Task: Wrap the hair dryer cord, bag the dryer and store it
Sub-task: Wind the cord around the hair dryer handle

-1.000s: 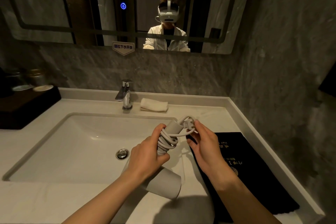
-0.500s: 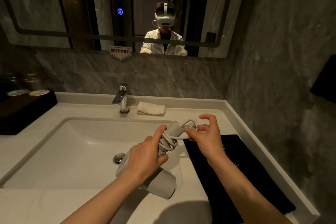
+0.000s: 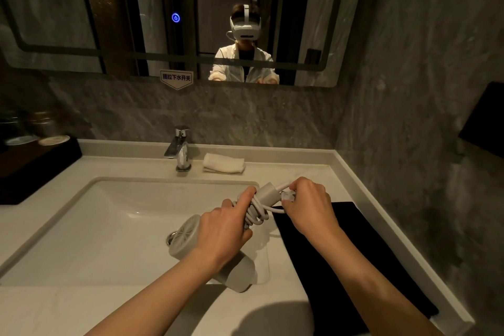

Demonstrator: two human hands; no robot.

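Gripping the hair dryer (image 3: 188, 237) handle, left hand (image 3: 223, 234); right hand (image 3: 308, 204) pinching cord (image 3: 256, 213).

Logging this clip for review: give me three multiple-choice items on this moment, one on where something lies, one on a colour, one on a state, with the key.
1. Where does the folded white cloth lie?
A. in the basin
B. on the counter just right of the faucet
C. on the black bag

2. What colour is the flat bag on the counter to the right of the sink?
A. black
B. white
C. red

3. What state is the cord in?
A. hanging straight into the sink
B. plugged into a wall socket
C. coiled around the hair dryer handle

Key: 1 B, the cloth sits by the back edge beside the faucet. 2 A, it is dark against the pale counter. 3 C, loops wrap the handle in the left hand grip while the right hand pinches the plug end.
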